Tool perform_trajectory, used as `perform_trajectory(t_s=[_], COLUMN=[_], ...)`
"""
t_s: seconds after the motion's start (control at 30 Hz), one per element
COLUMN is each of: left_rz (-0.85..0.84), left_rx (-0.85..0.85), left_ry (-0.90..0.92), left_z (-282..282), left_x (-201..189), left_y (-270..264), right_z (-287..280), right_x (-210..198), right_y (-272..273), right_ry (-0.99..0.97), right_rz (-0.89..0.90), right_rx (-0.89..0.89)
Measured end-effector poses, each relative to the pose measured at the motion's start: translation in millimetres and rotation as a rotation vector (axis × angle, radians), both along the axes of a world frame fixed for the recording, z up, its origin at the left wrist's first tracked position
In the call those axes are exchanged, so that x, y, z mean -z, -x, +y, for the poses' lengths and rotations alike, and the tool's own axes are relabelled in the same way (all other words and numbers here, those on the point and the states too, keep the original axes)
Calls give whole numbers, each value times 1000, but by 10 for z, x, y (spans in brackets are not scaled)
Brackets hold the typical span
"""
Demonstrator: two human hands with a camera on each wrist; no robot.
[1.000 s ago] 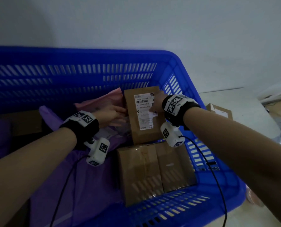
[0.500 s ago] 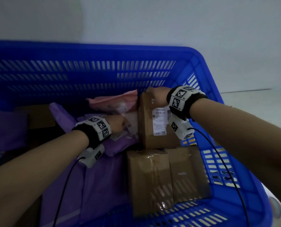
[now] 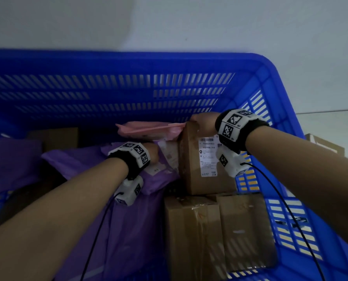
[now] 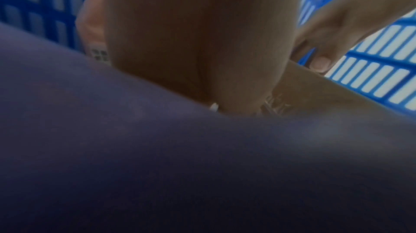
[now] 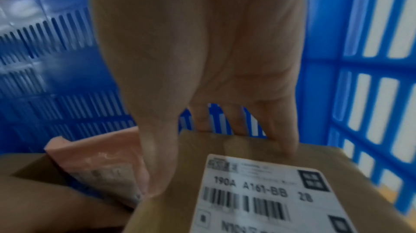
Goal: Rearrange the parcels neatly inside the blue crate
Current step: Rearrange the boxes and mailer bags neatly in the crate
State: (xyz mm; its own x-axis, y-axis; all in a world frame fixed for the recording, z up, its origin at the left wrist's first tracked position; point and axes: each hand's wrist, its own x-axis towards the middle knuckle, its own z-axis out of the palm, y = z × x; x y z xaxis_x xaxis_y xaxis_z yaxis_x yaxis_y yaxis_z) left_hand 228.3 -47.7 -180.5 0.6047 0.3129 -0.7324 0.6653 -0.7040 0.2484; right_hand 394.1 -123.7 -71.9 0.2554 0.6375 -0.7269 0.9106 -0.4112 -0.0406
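A labelled cardboard box (image 3: 191, 169) (image 5: 180, 201) stands on end by the right wall of the blue crate (image 3: 128, 61). My right hand (image 3: 201, 122) (image 5: 198, 148) grips its top edge, with the thumb on the labelled face and the fingers over the back. My left hand (image 3: 154, 153) (image 4: 191, 50) reaches down at the box's left side, fingers straight, between the box and a purple mailer bag (image 3: 84, 159) (image 4: 157, 165). A pink mailer (image 3: 148, 130) (image 5: 94, 162) lies just behind my left hand, against the box.
Two taped cardboard boxes (image 3: 191, 236) (image 3: 244, 230) lie side by side in the crate's near right corner. Purple bags cover the left half. A brown box (image 3: 55, 136) sits at the back left. Outside the crate, another carton (image 3: 323, 145) is at the right.
The labelled box has gone from lying tilted to standing upright near the right wall. My right hand shifted to its top edge. My left hand dropped lower beside it.
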Motion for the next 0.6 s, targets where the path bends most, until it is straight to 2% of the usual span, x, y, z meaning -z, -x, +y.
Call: perform_trajectory(t_s=[0.17, 0.33, 0.47, 0.6], left_rz=[-93, -202, -217, -271], left_rx=[-104, -143, -179, -213], left_ry=[36, 73, 80, 50], left_z=[14, 75, 136, 179], left_x=[-6, -123, -262, -470], left_y=[-47, 36, 150, 287], right_z=[125, 332, 389, 344], right_x=[-2, 139, 127, -40], right_y=[84, 226, 255, 275], right_ry=[-164, -143, -236, -332], right_rz=[2, 26, -11, 34], right_rx=[-37, -106, -20, 65])
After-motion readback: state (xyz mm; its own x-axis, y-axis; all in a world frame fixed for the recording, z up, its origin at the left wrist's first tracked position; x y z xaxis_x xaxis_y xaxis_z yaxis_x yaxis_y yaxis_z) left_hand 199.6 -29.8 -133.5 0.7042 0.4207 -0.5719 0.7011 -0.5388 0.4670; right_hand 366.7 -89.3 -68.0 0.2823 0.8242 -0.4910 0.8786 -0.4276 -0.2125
